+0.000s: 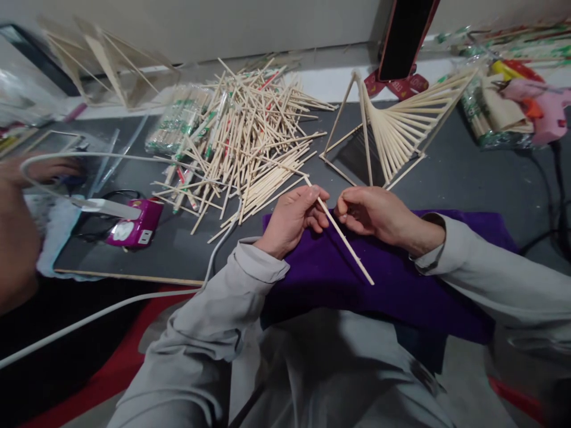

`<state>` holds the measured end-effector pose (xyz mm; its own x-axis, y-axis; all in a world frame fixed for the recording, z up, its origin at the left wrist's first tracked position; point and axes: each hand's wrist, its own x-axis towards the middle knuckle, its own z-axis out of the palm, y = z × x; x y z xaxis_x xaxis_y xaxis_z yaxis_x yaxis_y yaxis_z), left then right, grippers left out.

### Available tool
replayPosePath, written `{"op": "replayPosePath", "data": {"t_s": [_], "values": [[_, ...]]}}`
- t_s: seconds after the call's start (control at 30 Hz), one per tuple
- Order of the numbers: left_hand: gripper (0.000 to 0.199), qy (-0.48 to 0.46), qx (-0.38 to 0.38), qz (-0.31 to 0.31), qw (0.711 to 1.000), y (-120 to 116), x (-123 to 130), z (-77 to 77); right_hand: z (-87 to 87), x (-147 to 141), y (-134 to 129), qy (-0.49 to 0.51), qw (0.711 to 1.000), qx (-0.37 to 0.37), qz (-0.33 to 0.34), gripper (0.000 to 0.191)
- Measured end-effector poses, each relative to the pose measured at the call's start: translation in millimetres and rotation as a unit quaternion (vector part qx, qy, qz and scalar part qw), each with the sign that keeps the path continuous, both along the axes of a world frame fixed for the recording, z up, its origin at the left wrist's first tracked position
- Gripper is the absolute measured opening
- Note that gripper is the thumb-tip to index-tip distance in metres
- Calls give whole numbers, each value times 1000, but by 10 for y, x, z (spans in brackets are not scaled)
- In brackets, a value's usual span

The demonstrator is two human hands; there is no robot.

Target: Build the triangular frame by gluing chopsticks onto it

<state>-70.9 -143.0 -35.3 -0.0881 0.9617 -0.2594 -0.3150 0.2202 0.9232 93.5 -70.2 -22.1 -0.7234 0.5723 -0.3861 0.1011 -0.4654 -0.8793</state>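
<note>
A thin wooden chopstick [347, 242] slants down to the right, pinched near its upper end between the thumb and fingers of my left hand [292, 219]. Small rough bits show along its lower part. Just right of it, apart from the chopstick, my right hand [379, 217] is curled with its fingertips drawn in; whatever they hold, if anything, is hidden. Both hands are above a purple cloth [401, 279] at the table's front edge. Beyond my left hand spreads a large loose pile of chopsticks [254, 137], some in printed wrappers.
Behind my hands stands a twisted frame of glued sticks [397, 128]. A pink glue gun [542, 110] rests on wrapped packs at right. A magenta power adapter [138, 223] with a white cable sits at left, near another person's arm [18, 226]. More stick frames [111, 68] stand at the back.
</note>
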Motion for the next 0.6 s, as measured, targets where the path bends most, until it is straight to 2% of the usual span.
{"op": "replayPosePath", "data": {"t_s": [0.2, 0.4, 0.6], "values": [[36, -7, -1, -8, 1000, -8, -3, 5, -37, 25, 4, 42, 999, 4, 19, 34], [34, -17, 2, 8, 1000, -2, -21, -4, -41, 43, 8, 54, 997, -11, 56, 31], [29, 3, -26, 23, 999, 9, -18, 75, 2, 16, 11, 81, 992, 19, 98, 24]]}}
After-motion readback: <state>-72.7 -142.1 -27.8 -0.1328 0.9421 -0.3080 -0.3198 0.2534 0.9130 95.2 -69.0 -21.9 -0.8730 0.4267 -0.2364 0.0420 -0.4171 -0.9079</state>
